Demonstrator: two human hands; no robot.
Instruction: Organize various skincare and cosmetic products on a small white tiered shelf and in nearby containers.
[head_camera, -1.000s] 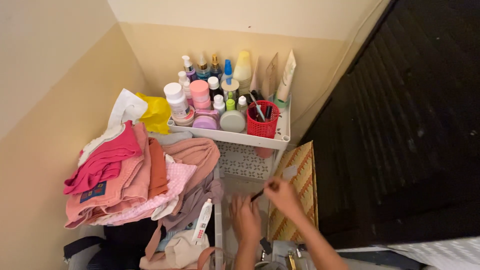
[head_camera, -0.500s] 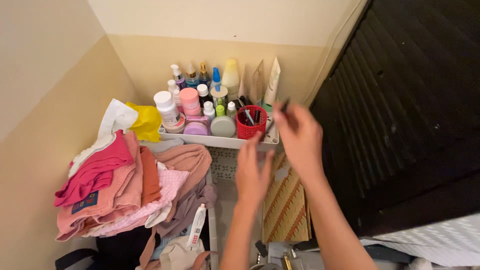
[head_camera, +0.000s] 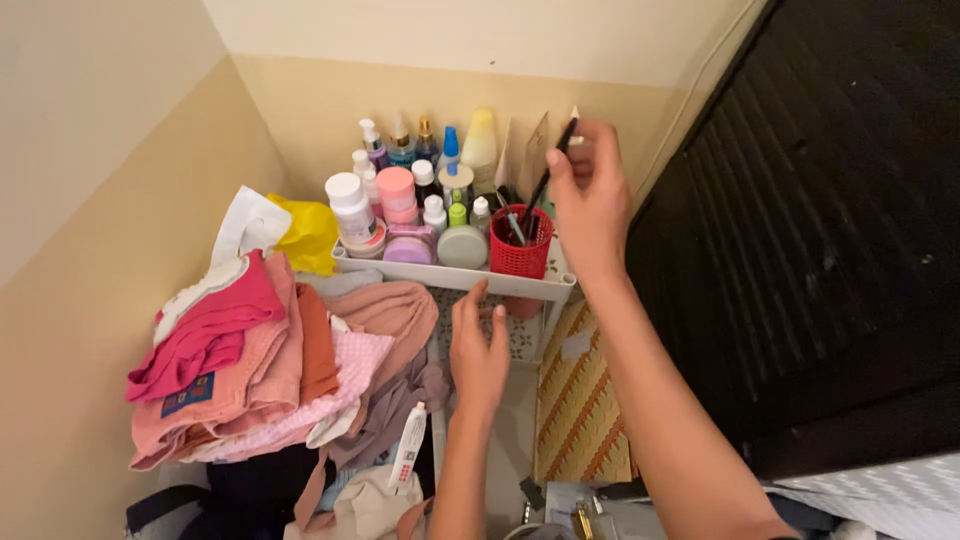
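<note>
I see my right hand (head_camera: 590, 195) raised over the white shelf (head_camera: 455, 272), its fingers (head_camera: 560, 165) pinched together on a thin dark pencil-like stick (head_camera: 545, 180). The stick is slim, black and tilted, its upper end above my fingertips and its lower end down at the red mesh cup (head_camera: 522, 243); I cannot quite tell whether the tip is inside the cup. My left hand (head_camera: 478, 355) hangs lower, in front of the shelf's edge, fingers loosely apart and holding nothing. Bottles and jars (head_camera: 400, 195) crowd the shelf beside the cup. A heap of pink clothes (head_camera: 250, 350) lies to the left.
</note>
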